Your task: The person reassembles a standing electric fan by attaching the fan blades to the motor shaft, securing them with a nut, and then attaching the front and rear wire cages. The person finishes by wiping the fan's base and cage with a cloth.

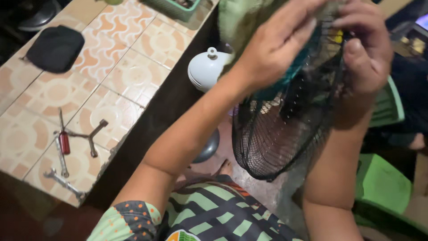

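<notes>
Fingers [356, 49] on fan grille [276, 138] — seemingly gripping

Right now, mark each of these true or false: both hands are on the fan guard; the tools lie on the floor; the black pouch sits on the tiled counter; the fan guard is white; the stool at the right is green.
1. Both hands, left hand and right hand, are on the fan guard. True.
2. The tools lie on the floor. False: the wrenches and red-handled screwdriver lie on the tiled counter.
3. The black pouch sits on the tiled counter. True.
4. The fan guard is white. False: it is black wire mesh.
5. The plastic stool at the right is green. True.
</notes>
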